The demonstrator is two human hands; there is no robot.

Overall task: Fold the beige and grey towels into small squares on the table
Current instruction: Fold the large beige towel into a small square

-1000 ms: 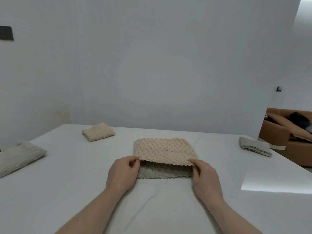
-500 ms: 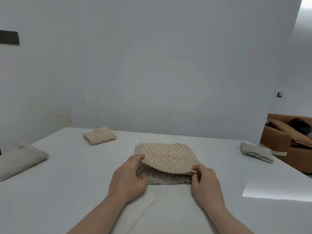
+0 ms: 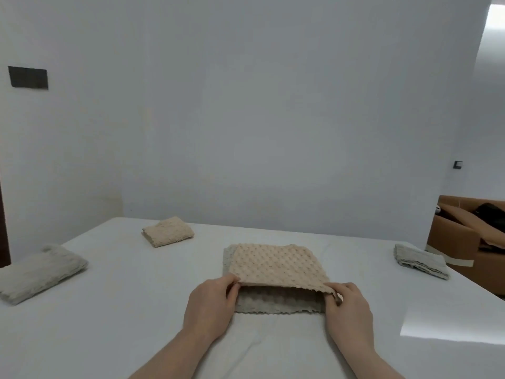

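Observation:
A dotted towel (image 3: 276, 265), beige on one side and grey on the other, lies at the middle of the white table (image 3: 109, 310). Its beige upper layer is lifted off the grey lower layer along the near edge. My left hand (image 3: 211, 305) pinches the near left corner of that layer. At the near right corner my right hand (image 3: 348, 310) pinches it too. The grey layer stays flat on the table under the raised flap.
A folded beige towel (image 3: 168, 235) sits at the back left. A thick folded grey towel (image 3: 38, 273) lies at the far left edge, and a folded grey towel (image 3: 420, 261) at the back right corner. A brown sofa (image 3: 464, 236) stands beyond the table's right side.
Both hands have kept their pinch on the beige layer's near corners and drawn its edge toward me, over the grey layer. The camera has tilted up slightly.

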